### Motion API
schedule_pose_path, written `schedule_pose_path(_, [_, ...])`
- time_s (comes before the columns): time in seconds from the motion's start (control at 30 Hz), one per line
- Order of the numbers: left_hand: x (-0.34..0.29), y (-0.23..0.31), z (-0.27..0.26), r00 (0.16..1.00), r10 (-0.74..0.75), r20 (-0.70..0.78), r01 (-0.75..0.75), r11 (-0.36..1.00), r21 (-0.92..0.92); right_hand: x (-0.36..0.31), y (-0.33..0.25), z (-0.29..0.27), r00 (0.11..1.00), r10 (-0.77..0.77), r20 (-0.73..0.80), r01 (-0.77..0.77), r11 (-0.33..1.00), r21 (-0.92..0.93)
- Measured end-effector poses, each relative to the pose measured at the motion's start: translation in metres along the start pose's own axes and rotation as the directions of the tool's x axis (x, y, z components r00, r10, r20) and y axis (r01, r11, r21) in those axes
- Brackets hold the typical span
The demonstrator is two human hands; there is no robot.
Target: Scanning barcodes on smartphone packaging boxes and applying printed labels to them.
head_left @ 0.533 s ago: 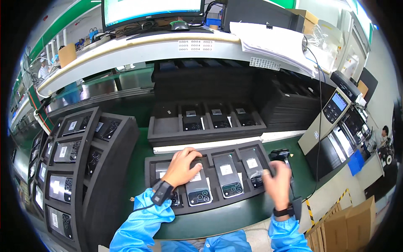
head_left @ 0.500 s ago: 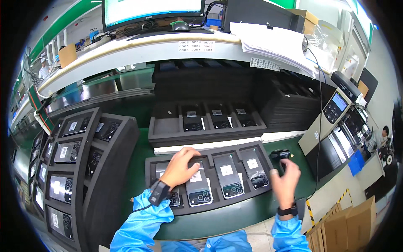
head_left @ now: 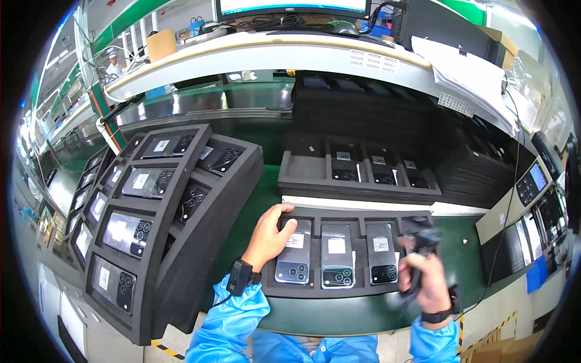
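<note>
In front of me lies a black foam tray [head_left: 357,291] with phones in its slots, their camera ends toward me. A left phone [head_left: 293,271], a middle phone [head_left: 337,261] and a right phone [head_left: 381,257] bear white labels. My left hand [head_left: 271,237] rests at the tray's left end, beside the left phone, thumb apart from the fingers and holding nothing. Above the tray's right end my right hand [head_left: 428,279] is closed around a black handheld scanner [head_left: 420,236], blurred by motion. The scanner and hand hide what lies in the slot beneath.
Stacked foam trays [head_left: 175,266] with phones lean at the left. Behind the front tray sits another phone tray [head_left: 357,189], with more trays stacked around it. A label printer [head_left: 514,209] stands right, its cable hanging down. Overhead runs a shelf [head_left: 272,51] with a monitor and papers.
My right hand has picked up the scanner from the table and brought it over the tray's right end. My left hand stays by the tray's left part. The whole view has shifted.
</note>
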State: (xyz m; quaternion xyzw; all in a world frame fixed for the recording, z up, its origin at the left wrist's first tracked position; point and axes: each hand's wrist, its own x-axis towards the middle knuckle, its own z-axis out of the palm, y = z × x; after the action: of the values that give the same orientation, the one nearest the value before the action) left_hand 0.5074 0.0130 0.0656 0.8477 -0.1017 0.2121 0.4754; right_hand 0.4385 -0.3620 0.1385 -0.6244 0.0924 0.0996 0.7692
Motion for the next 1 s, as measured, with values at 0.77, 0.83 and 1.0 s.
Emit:
schedule_pose_path(0.77, [-0.011,0.009,0.005,0.973,0.142,0.183,-0.218,0.824,0.523,0.010,0.017,-0.019,0.962,-0.216,-0.164,0.150,0.927,-0.342])
schedule_pose_path(0.83, [-0.012,0.008,0.007,0.978,0.104,0.182,-0.187,0.825,0.533,0.021,0.016,-0.082,0.850,-0.352,-0.392,0.125,0.858,-0.498])
schedule_pose_path(1.0, [-0.008,0.012,0.016,0.976,0.032,0.215,-0.149,0.816,0.559,0.036,0.040,-0.193,0.741,-0.307,-0.597,-0.186,0.761,-0.621])
